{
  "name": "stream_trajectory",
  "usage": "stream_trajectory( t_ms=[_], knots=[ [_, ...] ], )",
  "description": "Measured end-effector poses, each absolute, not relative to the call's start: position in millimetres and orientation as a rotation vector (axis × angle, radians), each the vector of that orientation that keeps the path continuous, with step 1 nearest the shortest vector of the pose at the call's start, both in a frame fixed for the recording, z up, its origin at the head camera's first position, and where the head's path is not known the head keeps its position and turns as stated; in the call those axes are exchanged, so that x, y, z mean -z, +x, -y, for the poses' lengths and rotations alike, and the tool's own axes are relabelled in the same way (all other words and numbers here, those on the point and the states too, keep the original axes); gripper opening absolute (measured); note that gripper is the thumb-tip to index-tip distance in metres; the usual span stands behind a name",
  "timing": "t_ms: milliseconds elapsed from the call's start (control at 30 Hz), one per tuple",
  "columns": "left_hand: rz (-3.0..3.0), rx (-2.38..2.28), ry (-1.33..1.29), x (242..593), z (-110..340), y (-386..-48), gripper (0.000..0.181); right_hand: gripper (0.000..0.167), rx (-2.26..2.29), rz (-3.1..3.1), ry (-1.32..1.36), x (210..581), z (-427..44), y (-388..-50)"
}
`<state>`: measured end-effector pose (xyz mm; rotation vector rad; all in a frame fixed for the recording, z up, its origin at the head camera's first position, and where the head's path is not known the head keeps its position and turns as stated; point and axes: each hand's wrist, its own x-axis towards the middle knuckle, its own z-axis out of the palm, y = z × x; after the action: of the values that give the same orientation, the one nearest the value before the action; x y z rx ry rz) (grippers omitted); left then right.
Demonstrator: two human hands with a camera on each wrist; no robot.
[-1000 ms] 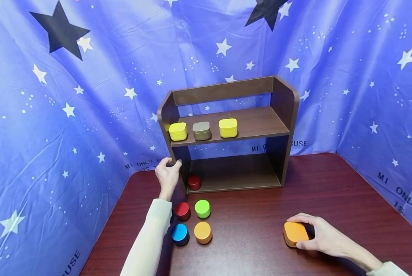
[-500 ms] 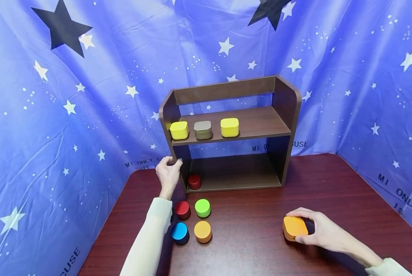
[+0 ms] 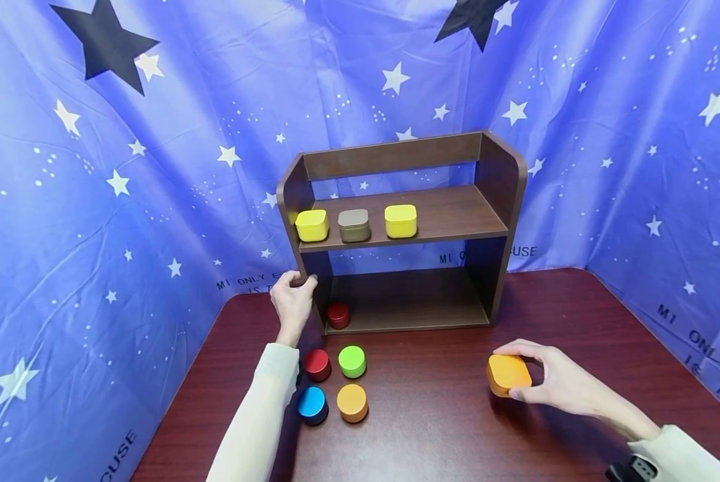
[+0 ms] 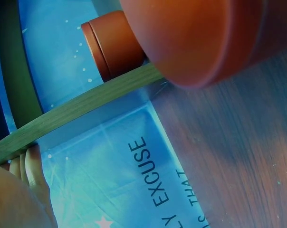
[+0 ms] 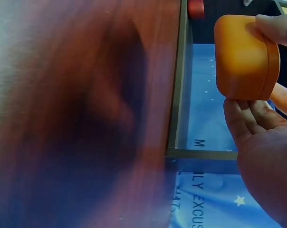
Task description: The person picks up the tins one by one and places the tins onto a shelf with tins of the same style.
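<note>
My right hand [image 3: 567, 383] pinches an orange rounded-square tin [image 3: 508, 375] between thumb and fingers, raised over the right side of the table with a shadow beneath. In the right wrist view the thumb lies on one side of the tin [image 5: 243, 57] and the fingers on the other. My left hand [image 3: 292, 302] grips the left side panel of the dark brown two-tier shelf [image 3: 408, 231]. Along the upper tier stand a yellow tin [image 3: 312, 226], a grey-brown tin [image 3: 354, 226] and another yellow tin [image 3: 401, 221]. A round red tin [image 3: 338, 315] sits at the lower tier's left end.
On the table [image 3: 432, 428], before the shelf's left end, stand a red round tin [image 3: 317, 365], a green one [image 3: 352, 361], a blue one [image 3: 313, 405] and an orange one [image 3: 352, 402]. A blue star-printed curtain [image 3: 185, 167] surrounds the table at the back and sides.
My right hand has lifted the orange rounded-square tin off the table and carried it slightly forward and left. The left hand keeps its grip on the shelf panel.
</note>
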<state>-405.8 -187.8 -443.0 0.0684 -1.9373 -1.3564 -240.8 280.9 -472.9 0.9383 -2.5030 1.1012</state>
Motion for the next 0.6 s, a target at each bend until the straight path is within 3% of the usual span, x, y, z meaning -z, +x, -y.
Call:
stream_trajectory(
  t_ms=[600],
  knots=[
    [1.938, 1.342, 0.055, 444, 189, -407, 0.016, 0.059, -1.048, 2.480, 0.953, 434, -263, -261]
  ],
)
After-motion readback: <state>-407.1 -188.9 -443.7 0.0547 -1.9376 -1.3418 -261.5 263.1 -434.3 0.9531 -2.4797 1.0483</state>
